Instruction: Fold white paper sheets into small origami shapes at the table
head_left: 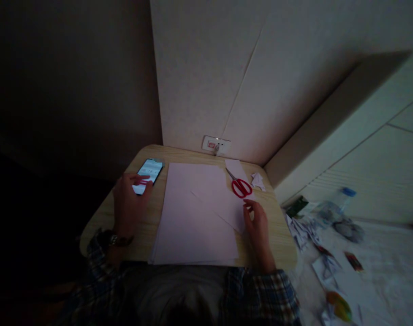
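Plaid sleeves (263, 290) are framing the near edge at six o'clock, with a wristwatch (116, 239) showing on the left wrist. A stack of white paper (196, 217) is lying across the middle of the wooden counter (148, 228). At ten o'clock from the stack, the left grip (128, 203) is resting open, its fingertips touching the lit phone (149, 171) without closing round it. At three o'clock the right grip (257, 222) is curling loosely at the edge of the top sheet; whether it is pinching the paper I cannot tell. Red-handled scissors (240, 186) are lying just beyond it at two o'clock, untouched, with a crumpled scrap (258, 180) beside them. A wall socket (215, 145) is sitting at twelve, and a bed (379, 267) strewn with cuttings is lying at four.
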A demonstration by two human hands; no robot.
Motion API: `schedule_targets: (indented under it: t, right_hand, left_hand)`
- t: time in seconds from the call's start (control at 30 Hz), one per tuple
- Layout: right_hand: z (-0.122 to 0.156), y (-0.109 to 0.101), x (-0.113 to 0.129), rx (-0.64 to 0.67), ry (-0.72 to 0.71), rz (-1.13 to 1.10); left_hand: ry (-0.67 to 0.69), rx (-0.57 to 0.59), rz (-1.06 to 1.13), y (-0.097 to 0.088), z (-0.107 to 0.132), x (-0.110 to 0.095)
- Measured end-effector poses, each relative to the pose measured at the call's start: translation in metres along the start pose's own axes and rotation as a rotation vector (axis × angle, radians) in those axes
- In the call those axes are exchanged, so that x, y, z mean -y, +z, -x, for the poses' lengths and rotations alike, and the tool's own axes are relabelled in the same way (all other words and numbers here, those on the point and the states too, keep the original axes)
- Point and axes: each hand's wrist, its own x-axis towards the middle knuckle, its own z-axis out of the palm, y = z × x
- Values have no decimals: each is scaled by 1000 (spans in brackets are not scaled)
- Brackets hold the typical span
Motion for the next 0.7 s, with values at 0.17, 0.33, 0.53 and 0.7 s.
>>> schedule_targets:
  t: [0.17,0.33,0.53,0.7]
  right_hand:
    - [13,10,16,41,-48,-8]
    - [23,12,13,163,-42,120]
    - [33,16,22,216,-61,195]
    - [33,19,33,174,15,62]
  left_hand:
    - [108,281,152,9,24,-22]
    - [174,510,255,22,44,-43]
    - [126,618,335,30,59,-48]
    - [74,607,373,36,66,-51]
